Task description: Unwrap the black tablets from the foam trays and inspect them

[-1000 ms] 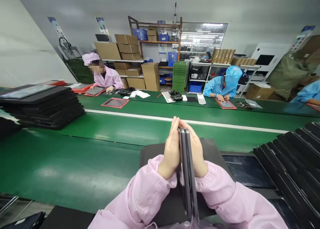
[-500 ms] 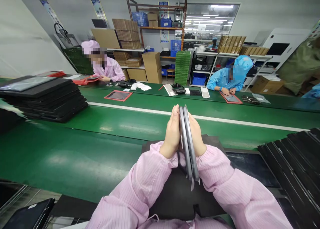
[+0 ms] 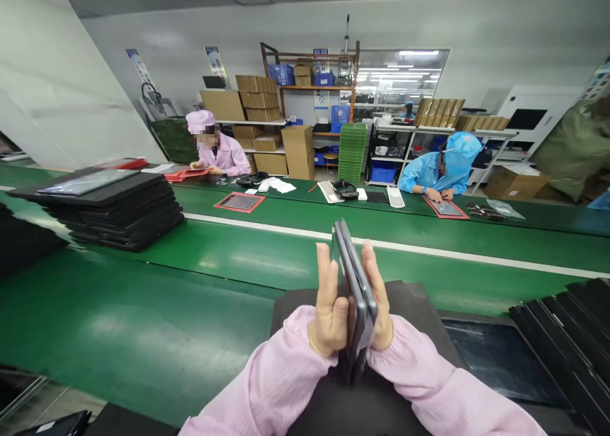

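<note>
Two thin grey tablets (image 3: 358,283) stand on edge, face to face, between my palms. The flat of my left hand (image 3: 328,312) presses at the left face, its fingers straight and partly apart from the glass. On the other face lies my right hand (image 3: 381,309), largely hidden behind the tablets, with its fingertips showing past the edge. A strip of clear film hangs at their near end. Beneath them is a black foam sheet (image 3: 419,306); whether the tablets touch it I cannot tell.
Black trays are stacked at left (image 3: 128,217) and more black trays lean at right (image 3: 567,328), beside a dark screen (image 3: 500,353). Across the green bench (image 3: 229,239), a person in pink (image 3: 229,153) and one in blue (image 3: 424,172) work by red-framed panels.
The tablets and both hands sit lower in view, and the tablets tilt more. My left fingers have lifted partly off the face. The background has shifted downward as the camera moved.
</note>
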`<state>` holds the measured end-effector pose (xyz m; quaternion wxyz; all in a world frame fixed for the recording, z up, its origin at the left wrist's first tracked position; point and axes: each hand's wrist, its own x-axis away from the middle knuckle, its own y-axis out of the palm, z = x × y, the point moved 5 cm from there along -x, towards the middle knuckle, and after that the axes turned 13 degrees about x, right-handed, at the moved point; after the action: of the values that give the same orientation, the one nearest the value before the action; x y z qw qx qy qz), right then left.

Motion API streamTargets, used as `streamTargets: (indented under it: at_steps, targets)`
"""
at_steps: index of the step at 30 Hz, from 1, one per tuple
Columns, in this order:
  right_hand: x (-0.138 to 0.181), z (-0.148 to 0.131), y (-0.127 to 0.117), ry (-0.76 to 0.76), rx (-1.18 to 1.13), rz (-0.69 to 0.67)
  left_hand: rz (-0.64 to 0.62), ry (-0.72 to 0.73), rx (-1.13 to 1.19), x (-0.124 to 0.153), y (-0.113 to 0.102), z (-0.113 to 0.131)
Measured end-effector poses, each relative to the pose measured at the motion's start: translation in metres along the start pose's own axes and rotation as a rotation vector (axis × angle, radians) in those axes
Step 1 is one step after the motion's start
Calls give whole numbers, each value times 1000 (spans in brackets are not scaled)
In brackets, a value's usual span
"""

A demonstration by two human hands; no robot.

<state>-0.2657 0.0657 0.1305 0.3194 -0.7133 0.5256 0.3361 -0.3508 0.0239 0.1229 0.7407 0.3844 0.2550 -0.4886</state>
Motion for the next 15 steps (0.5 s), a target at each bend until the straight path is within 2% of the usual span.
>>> streamTargets:
  at_steps: [1,3,5,6,9,15]
  targets:
    - [-4,-6,0,96,-36,-36,15,-77,19,-3,5,6]
    - [-9,-15,1,332,-89,-81,103,-328,55,-7,13,15]
    - [-7,-22,-2,502,-102,-59,211,-553,67,-4,18,21]
    - [-5,-25,-4,550,-97,-38,245,-618,74,-2,20,23]
    - [3,-30,-7,607,-100,-23,283,-679,109,5,24,28]
    - [10,-34,-10,663,-142,-32,295,-687,151,13,25,26]
